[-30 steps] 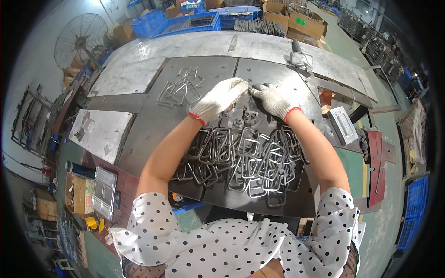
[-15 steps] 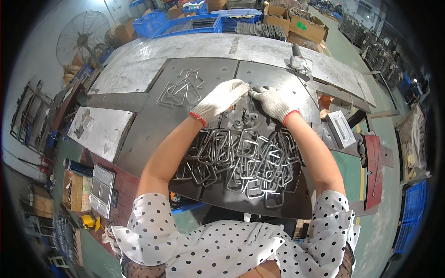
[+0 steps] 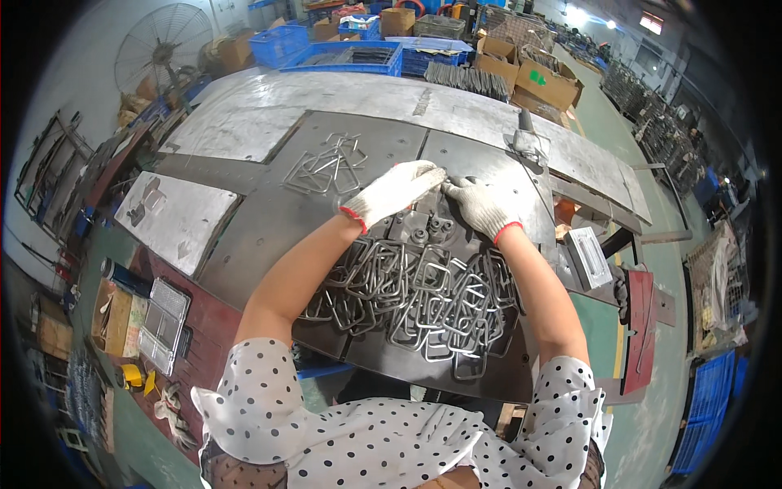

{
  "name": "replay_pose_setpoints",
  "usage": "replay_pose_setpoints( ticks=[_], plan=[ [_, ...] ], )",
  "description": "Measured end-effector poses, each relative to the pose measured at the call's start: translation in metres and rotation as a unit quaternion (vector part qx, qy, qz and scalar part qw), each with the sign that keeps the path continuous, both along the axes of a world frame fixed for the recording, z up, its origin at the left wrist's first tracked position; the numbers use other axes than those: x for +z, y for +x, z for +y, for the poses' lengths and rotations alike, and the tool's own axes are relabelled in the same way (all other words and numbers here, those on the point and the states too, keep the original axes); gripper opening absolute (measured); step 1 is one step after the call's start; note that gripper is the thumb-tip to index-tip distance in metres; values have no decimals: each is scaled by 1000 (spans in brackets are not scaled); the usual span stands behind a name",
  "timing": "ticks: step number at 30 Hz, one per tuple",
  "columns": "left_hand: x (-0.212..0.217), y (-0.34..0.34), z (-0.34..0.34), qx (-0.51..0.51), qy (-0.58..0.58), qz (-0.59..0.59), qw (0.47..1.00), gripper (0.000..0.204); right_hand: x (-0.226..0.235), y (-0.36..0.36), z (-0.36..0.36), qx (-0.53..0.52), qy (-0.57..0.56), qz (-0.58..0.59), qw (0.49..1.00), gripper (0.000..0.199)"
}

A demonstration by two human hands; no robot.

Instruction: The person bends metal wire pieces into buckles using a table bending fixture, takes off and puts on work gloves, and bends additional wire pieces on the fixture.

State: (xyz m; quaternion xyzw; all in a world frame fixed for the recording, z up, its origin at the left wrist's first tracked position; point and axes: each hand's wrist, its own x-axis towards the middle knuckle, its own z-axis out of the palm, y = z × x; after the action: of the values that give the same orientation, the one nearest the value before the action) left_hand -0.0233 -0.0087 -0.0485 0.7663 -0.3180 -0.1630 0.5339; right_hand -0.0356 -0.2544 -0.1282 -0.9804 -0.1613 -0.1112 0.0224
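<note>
Brown cardboard boxes point(image 3: 544, 80) beyond steel worktable point(image 3: 269, 122)

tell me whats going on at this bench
A person in white work gloves has both hands together over the pegs of a dark metal plate: left hand, right hand, fingertips meeting. A heap of bent wire loops lies nearer the person, a smaller bunch off to the left.

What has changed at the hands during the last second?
Very little. The left hand and right hand remain fingertip to fingertip over the small pegs on the dark metal plate; nothing was visibly picked up or let go. The heap of bent wire frames near the person and the smaller group farther away lie as before.
</note>
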Motion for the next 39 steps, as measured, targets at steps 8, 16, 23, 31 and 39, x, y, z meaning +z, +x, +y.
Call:
replay_pose_setpoints(
  ticks=[8, 16, 23, 31, 39],
  plan=[
    [16, -10, 3, 6, 63, -39, 997, 48, 5, -2, 1, 0, 6, 38, 999, 50],
    [13, -8, 0, 2, 42, -73, 996, 51, 0, 2, -6, -2, 16, 53, 998, 55],
    [29, -11, 12, 16, 92, -25, 995, 46, -4, 3, -1, 23, 43, 43, 998, 53],
    [37, 79, 148, 270, 172, -224, 921, 72, 17, -13, 1, 4, 42, 49, 998, 57],
    [-35, 151, 220, 329, 495, -192, 781, 62, 14, -12, 4, 0, 23, 38, 999, 54]
  ],
)
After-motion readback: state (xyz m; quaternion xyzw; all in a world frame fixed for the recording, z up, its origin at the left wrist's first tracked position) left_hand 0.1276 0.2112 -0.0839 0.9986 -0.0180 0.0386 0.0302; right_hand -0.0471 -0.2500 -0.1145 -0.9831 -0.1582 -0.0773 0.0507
